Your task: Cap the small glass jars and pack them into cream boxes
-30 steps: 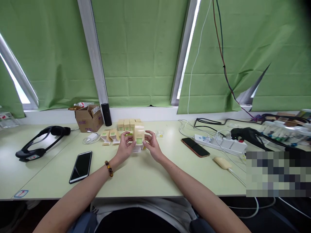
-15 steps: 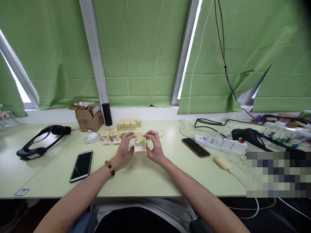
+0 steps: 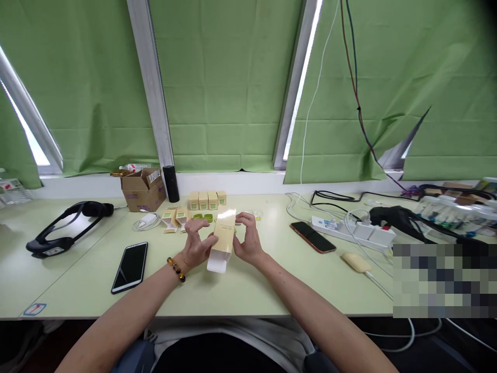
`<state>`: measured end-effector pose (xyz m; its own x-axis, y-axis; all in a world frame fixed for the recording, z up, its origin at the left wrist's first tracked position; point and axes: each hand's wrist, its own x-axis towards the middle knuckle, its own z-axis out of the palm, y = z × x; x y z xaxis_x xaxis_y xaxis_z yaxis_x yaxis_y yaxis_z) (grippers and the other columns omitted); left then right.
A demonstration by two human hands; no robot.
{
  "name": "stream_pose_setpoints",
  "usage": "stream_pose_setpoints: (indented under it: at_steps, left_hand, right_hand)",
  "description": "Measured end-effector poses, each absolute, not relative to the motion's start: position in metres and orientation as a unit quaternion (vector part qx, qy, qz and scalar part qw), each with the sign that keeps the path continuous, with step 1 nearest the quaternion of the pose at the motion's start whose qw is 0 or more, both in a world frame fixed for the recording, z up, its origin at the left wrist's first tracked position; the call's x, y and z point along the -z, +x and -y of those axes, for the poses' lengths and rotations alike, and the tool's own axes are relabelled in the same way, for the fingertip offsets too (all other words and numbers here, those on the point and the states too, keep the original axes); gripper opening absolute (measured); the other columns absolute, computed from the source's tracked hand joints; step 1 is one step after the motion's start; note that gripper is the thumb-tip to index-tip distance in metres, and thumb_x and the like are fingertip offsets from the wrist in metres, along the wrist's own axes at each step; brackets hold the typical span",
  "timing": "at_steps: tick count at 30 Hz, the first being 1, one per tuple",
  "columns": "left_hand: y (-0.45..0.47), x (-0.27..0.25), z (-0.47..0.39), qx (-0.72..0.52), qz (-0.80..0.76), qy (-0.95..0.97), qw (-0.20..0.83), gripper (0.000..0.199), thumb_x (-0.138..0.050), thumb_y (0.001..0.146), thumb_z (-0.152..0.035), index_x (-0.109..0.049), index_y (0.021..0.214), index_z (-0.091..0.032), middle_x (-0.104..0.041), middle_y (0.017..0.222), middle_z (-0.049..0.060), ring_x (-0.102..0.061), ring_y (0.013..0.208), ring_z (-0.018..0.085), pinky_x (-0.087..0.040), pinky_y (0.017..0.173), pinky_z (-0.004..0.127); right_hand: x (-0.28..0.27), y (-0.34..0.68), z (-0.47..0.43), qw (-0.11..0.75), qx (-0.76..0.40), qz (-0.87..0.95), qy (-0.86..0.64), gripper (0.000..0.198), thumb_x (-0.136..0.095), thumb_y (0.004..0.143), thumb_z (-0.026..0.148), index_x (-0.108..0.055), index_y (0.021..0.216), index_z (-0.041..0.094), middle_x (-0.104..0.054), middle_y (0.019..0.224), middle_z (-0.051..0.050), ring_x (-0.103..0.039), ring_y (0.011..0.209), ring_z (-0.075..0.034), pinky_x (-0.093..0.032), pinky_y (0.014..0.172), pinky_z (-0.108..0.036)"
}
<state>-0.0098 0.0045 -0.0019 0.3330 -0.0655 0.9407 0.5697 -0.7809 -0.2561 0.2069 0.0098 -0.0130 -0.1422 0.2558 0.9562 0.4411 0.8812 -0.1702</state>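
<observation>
A small cream carton (image 3: 224, 230), with fine print on its face and a white flap open at its near end, is tilted between my two hands above the table. At its left edge, my left hand (image 3: 197, 242) has the thumb against the carton, while the index finger is bent and lifted off it. My right hand (image 3: 248, 241) grips the right side with thumb and fingers. Just behind lie small green pieces (image 3: 203, 217), partly covered by the carton. Two open cartons (image 3: 170, 219) stand beyond my left hand, and several closed small boxes (image 3: 203, 200) form a row farther back.
Left of my arm lies a white-edged phone (image 3: 130, 267); beyond it are a black headset (image 3: 70, 228), a coiled white cable (image 3: 146, 221) and a cardboard box (image 3: 143, 191). On the right are another phone (image 3: 312, 237), a power strip (image 3: 353, 230) and a cream mouse-like device (image 3: 356, 262).
The carton has turned, so its printed long face and white near flap now show instead of its open inside. My left index finger has come off it. The green pieces behind are more visible.
</observation>
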Motion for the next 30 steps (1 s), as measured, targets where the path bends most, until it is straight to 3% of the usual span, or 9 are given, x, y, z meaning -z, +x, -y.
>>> stream_pose_setpoints:
  at_steps: [5,11,16,23,28,30]
  left_hand:
    - [-0.010,0.004,-0.004,0.555,0.182,-0.772,0.250,0.037,-0.072,0.079,-0.018,-0.055,0.109,-0.030,-0.048,0.123,0.008,-0.054,0.118,0.030,-0.046,0.099,0.053]
    - [-0.007,-0.001,-0.003,0.579,0.235,-0.775,0.093,0.059,-0.078,0.080,-0.038,-0.052,0.132,-0.025,-0.053,0.141,0.017,-0.047,0.138,0.039,-0.038,0.115,0.061]
    - [-0.004,0.003,-0.008,0.609,0.277,-0.739,-0.084,0.051,-0.074,0.087,-0.035,-0.057,0.134,-0.022,-0.064,0.131,0.015,-0.058,0.129,0.034,-0.043,0.113,0.055]
    - [0.002,0.004,-0.012,0.601,0.242,-0.671,-0.359,0.048,-0.071,0.093,-0.042,-0.060,0.133,-0.017,-0.068,0.129,0.015,-0.066,0.120,0.029,-0.051,0.106,0.045]
    - [0.003,0.003,-0.014,0.593,0.251,-0.645,-0.412,0.054,-0.073,0.091,-0.044,-0.060,0.136,-0.016,-0.070,0.124,0.014,-0.067,0.116,0.027,-0.054,0.102,0.041]
    - [0.004,0.005,-0.015,0.592,0.266,-0.638,-0.414,0.059,-0.074,0.091,-0.045,-0.055,0.140,-0.017,-0.070,0.119,0.013,-0.068,0.111,0.025,-0.055,0.098,0.039]
  right_hand:
    - [0.014,0.207,-0.009,0.620,0.077,0.743,-0.241,0.060,-0.065,0.083,0.014,-0.041,0.135,0.028,-0.050,0.124,-0.014,-0.055,0.118,-0.034,-0.056,0.090,-0.056]
    - [0.007,0.207,-0.005,0.606,0.055,0.759,-0.231,0.069,-0.067,0.085,0.018,-0.034,0.145,0.030,-0.046,0.144,-0.016,-0.047,0.137,-0.038,-0.047,0.108,-0.066]
    - [0.005,0.204,0.000,0.584,0.004,0.780,-0.224,0.067,-0.064,0.090,0.018,-0.032,0.147,0.031,-0.045,0.149,-0.016,-0.042,0.144,-0.036,-0.044,0.113,-0.066]
    - [0.012,0.204,-0.006,0.566,-0.040,0.788,-0.239,0.056,-0.061,0.095,0.021,-0.036,0.144,0.030,-0.047,0.142,-0.015,-0.035,0.149,-0.035,-0.049,0.111,-0.066]
    - [0.014,0.204,-0.008,0.558,-0.088,0.793,-0.226,0.050,-0.057,0.101,0.027,-0.037,0.145,0.033,-0.043,0.142,-0.014,-0.028,0.153,-0.032,-0.053,0.111,-0.060]
    - [0.014,0.203,-0.006,0.550,-0.128,0.793,-0.228,0.046,-0.055,0.103,0.031,-0.040,0.146,0.034,-0.040,0.146,-0.013,-0.035,0.150,-0.032,-0.054,0.111,-0.056]
